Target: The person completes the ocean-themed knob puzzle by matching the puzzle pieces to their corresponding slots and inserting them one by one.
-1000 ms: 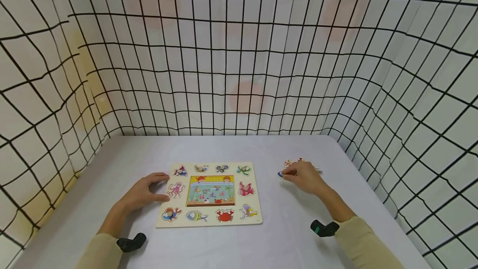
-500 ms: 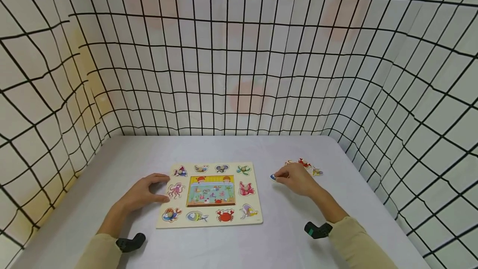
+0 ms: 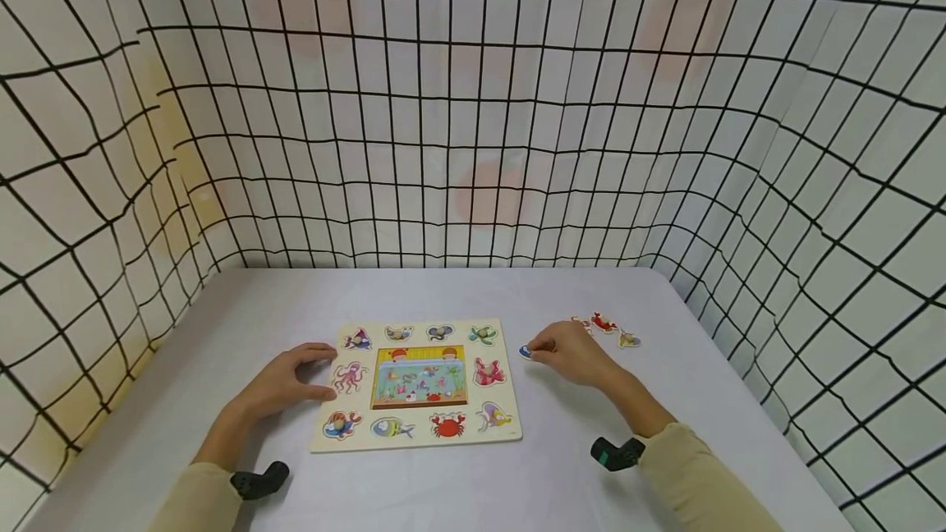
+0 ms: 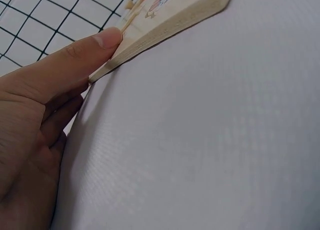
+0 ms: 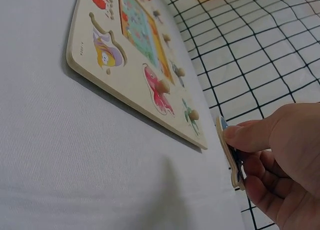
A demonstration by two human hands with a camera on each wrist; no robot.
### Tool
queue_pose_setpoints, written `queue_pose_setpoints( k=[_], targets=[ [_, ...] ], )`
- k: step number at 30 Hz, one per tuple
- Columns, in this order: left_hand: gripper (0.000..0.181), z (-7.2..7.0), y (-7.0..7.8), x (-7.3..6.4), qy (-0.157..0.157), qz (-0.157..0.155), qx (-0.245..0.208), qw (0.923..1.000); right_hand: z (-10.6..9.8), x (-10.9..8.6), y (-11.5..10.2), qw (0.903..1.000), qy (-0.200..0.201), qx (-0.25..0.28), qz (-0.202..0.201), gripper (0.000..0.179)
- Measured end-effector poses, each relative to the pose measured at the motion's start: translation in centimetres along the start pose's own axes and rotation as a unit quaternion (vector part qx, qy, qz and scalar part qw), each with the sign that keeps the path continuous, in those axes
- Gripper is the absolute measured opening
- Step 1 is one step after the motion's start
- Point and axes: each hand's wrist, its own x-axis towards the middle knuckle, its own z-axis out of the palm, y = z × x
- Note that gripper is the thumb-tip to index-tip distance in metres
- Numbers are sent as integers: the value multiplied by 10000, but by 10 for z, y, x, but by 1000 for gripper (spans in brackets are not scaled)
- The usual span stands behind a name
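Walling a white-clothed table [image 3: 414,487]: black wire grid [image 3: 473,186]. Right hand [image 3: 575,353] pinches a blue wooden piece [image 3: 524,352] beside a cream wooden board [image 3: 476,395]; left hand [image 3: 281,380], fingers relaxed, touches its opposite edge.

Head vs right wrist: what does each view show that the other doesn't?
Head only: loose red crab piece beyond the right hand, tan sleeves, and nearly all of the left hand at the puzzle board's left edge.

Right wrist only: pale wooden edge of the pinched blue piece, and a small printed code near a board corner, too small to make out in head.

Both: board, right hand pinching that piece, black mesh, white table cover.
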Motion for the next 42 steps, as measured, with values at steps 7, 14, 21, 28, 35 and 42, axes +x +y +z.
queue_pose_setpoints(
  k=[7,14,21,28,35,42],
  targets=[
    [72,0,2,0,-36,7,-68,10000,3,4,-7,9996,-34,-89,-247,9],
    [72,-1,1,2,-27,26,-40,10000,8,8,-14,9993,-80,-35,-367,9],
    [73,-1,1,2,-22,-10,-73,10000,19,15,-23,9993,-226,2,-289,9],
    [72,-2,2,4,-35,97,-60,9999,29,19,-33,9990,-400,-34,-179,9],
    [73,-2,2,3,-42,67,-23,10000,37,22,-43,9976,-629,32,-278,12],
    [73,0,2,1,-24,-23,-47,10000,51,29,-53,9943,-773,-170,-708,10]
  ],
)
